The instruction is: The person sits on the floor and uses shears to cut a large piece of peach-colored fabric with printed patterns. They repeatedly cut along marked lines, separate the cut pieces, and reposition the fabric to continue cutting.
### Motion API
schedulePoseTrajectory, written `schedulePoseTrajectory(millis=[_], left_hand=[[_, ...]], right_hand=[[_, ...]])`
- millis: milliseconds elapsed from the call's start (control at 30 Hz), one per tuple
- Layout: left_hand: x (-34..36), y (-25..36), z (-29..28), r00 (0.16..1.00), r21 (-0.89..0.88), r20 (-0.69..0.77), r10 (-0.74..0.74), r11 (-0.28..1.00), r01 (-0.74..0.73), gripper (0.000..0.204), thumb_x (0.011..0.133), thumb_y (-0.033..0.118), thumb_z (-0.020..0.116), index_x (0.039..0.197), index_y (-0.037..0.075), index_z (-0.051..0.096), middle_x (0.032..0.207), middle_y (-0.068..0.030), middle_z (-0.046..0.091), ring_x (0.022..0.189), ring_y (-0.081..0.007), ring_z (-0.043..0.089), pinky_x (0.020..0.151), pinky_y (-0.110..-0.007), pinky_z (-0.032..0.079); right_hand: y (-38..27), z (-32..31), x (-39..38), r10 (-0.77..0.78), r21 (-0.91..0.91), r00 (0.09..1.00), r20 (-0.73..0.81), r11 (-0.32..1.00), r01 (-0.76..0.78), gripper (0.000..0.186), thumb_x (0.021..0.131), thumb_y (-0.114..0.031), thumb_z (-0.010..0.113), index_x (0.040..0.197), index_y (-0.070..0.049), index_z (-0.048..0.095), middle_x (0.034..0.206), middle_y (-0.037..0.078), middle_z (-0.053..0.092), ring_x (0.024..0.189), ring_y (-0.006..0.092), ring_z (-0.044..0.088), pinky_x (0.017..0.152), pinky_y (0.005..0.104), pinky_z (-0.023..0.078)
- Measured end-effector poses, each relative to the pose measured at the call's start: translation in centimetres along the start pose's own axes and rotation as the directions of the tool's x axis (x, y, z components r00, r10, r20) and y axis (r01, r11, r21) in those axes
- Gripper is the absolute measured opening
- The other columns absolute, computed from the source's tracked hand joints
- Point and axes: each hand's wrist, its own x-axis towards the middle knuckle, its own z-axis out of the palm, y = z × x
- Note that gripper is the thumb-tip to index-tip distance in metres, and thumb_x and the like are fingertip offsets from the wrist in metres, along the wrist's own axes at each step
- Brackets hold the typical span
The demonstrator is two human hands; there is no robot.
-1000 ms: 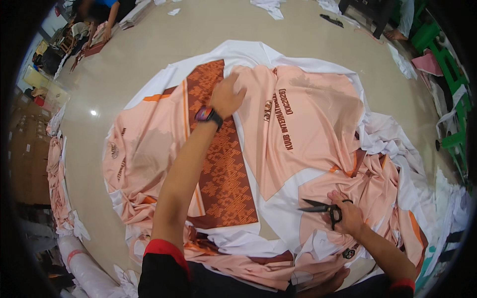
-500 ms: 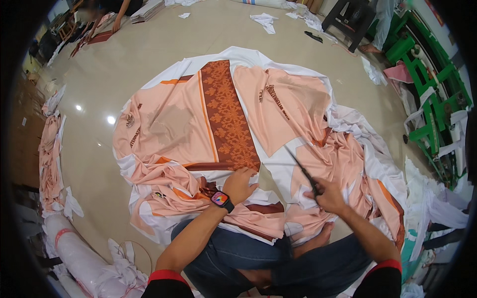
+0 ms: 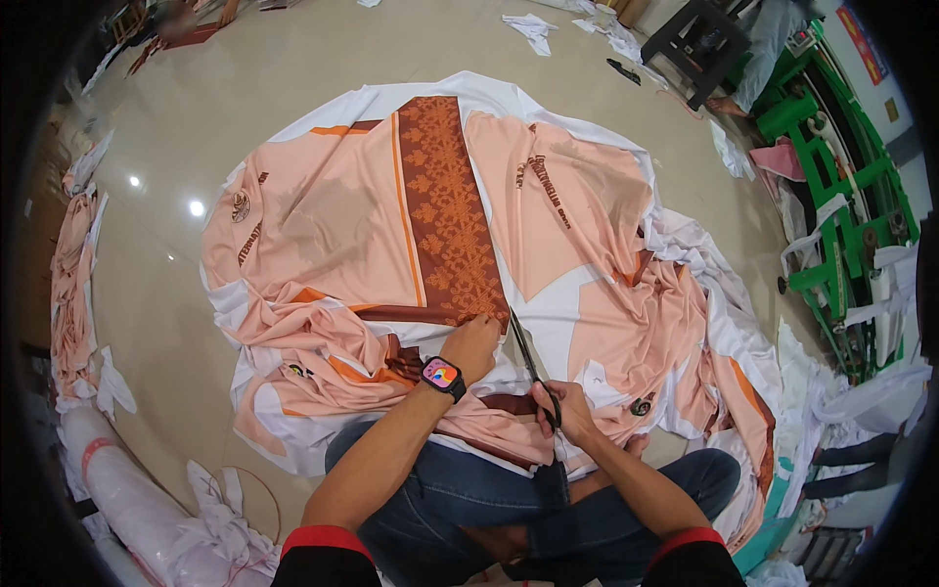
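Observation:
Printed fabric in peach, white and brown lies spread on the floor before me, with a brown band of orange flower pattern down its middle. My left hand, a watch on its wrist, is closed on the fabric at the band's near end. In my right hand is a pair of black-handled scissors. Their blades point away from me, with the tips beside the band's near right corner, close to my left fingers. Whether the blades touch the cloth there I cannot tell.
Crumpled peach fabric lies to the right, near my jeans-covered legs. A plastic-wrapped roll is at the lower left. A green metal frame and a dark stool stand to the right. Another person's hand shows at the far left.
My right hand has brought the scissors left, from over the right-hand cloth to the band's near corner. My left fingers, spread before, are now curled on the fabric. The view has shifted slightly.

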Motion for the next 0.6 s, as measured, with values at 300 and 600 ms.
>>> schedulePoseTrajectory(millis=[300,600], left_hand=[[0.0,0.2,-0.6,0.999,0.029,0.039,0.011,1.0,-0.012,0.014,0.078,0.003,0.065,0.092,0.002,0.064,0.098,-0.0171,0.064,0.093,-0.0387,0.067,0.08,-0.05,0.054],[0.6,-0.3,-1.6,0.989,-0.004,0.147,-0.015,1.0,0.016,0.009,0.08,0.008,0.067,0.09,0.006,0.066,0.096,-0.0143,0.068,0.094,-0.0371,0.067,0.08,-0.049,0.054]], right_hand=[[-0.1,2.1,2.2,-0.075,-0.053,0.993,-0.089,0.996,0.071,0.058,0.095,-0.052,0.07,0.092,0.006,0.065,0.058,0.004,0.057,0.04,0.0123,0.053,0.035,0.0275,0.038],[-2.9,1.9,4.5,-0.073,-0.02,0.995,-0.074,0.997,0.071,0.058,0.093,-0.047,0.074,0.095,0.011,0.065,0.056,0.004,0.054,0.038,0.0121,0.052,0.034,0.0279,0.039]])
